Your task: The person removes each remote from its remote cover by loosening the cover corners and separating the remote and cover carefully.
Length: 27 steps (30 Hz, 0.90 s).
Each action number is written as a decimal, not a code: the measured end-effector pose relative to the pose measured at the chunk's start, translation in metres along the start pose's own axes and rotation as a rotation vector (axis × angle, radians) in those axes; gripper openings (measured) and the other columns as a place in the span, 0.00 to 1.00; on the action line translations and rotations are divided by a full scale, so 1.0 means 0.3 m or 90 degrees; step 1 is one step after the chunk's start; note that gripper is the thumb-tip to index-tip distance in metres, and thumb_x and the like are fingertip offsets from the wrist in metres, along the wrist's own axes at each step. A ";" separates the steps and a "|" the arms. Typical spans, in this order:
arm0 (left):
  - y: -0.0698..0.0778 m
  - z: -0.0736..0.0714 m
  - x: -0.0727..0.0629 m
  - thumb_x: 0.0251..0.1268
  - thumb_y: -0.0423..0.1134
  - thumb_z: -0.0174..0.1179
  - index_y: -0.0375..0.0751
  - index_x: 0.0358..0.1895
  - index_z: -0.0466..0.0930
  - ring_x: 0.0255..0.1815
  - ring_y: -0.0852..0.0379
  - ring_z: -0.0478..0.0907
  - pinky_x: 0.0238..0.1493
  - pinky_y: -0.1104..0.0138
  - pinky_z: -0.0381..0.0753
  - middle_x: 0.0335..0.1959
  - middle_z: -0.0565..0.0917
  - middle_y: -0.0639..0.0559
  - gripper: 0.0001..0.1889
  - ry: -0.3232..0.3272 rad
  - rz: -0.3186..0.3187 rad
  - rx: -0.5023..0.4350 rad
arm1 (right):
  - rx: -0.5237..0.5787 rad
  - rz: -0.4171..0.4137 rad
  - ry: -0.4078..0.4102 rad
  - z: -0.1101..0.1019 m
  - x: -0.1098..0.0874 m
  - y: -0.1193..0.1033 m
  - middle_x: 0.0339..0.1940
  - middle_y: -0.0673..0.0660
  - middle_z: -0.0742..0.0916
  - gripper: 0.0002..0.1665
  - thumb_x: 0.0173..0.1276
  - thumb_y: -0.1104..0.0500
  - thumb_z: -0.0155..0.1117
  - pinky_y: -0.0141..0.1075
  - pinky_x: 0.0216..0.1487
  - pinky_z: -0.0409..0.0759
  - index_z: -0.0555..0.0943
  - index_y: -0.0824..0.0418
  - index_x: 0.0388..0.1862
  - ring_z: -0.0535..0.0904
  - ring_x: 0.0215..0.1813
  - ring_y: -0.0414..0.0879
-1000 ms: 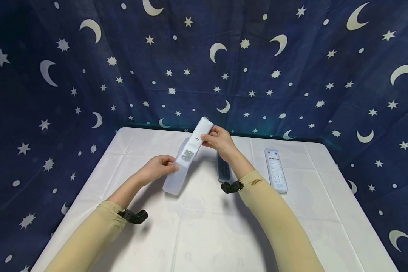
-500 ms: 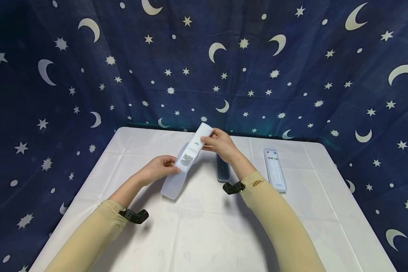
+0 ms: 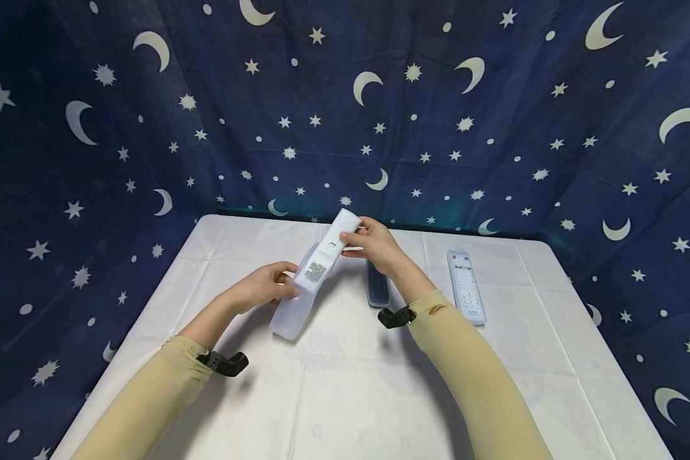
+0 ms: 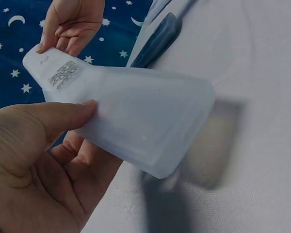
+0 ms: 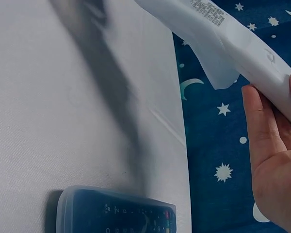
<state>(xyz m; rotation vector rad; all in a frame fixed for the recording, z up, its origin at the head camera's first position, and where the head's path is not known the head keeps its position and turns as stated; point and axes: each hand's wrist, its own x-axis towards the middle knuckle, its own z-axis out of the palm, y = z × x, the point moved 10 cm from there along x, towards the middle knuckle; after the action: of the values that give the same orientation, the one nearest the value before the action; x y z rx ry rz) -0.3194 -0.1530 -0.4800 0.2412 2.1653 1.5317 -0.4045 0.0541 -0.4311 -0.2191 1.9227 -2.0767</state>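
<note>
A white remote control (image 3: 329,250) is held tilted above the table, its back with a printed label facing up. Its lower end sits in a translucent silicone sleeve (image 3: 289,317), whose loose near part extends past the remote. My left hand (image 3: 262,287) pinches the sleeve near the remote's lower end; in the left wrist view the thumb lies on top of the sleeve (image 4: 150,116), with fingers beneath. My right hand (image 3: 377,248) grips the upper end of the remote, thumb on its back. In the right wrist view a sleeve flap (image 5: 216,68) hangs beside the remote (image 5: 254,56).
A dark remote in a clear cover (image 3: 377,289) lies on the white-clothed table (image 3: 356,383), partly hidden by my right hand. Farther right lies a light remote with buttons up (image 3: 467,289), also covered. A blue curtain with moons and stars (image 3: 322,96) hangs behind.
Both hands keep their hold while the remote and sleeve dip slightly toward me. The remote's upper end is lower, and my left thumb has shifted a little down the sleeve.
</note>
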 end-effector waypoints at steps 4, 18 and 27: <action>0.008 0.004 -0.009 0.69 0.32 0.66 0.40 0.70 0.68 0.42 0.52 0.79 0.38 0.59 0.82 0.44 0.82 0.44 0.29 -0.006 0.007 -0.007 | 0.006 -0.009 0.000 -0.005 0.002 -0.009 0.55 0.66 0.85 0.28 0.72 0.68 0.67 0.46 0.50 0.86 0.71 0.67 0.68 0.85 0.51 0.53; -0.009 -0.004 -0.019 0.69 0.32 0.66 0.38 0.67 0.70 0.40 0.52 0.78 0.37 0.59 0.82 0.41 0.81 0.44 0.26 -0.001 0.001 -0.002 | 0.012 -0.018 0.008 -0.014 0.002 -0.008 0.56 0.67 0.84 0.27 0.72 0.70 0.66 0.45 0.50 0.86 0.70 0.69 0.68 0.85 0.50 0.51; -0.062 -0.039 -0.035 0.70 0.33 0.66 0.39 0.70 0.68 0.40 0.51 0.78 0.37 0.59 0.82 0.42 0.81 0.43 0.28 0.009 -0.013 -0.015 | 0.043 -0.061 0.050 -0.056 0.007 -0.047 0.53 0.67 0.84 0.26 0.72 0.70 0.66 0.45 0.51 0.86 0.70 0.70 0.66 0.85 0.50 0.52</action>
<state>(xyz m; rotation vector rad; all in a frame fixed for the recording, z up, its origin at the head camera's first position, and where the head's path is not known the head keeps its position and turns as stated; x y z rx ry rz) -0.3133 -0.1738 -0.4913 0.2016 2.1531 1.5511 -0.4134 0.0703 -0.4188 -0.2216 1.9182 -2.2384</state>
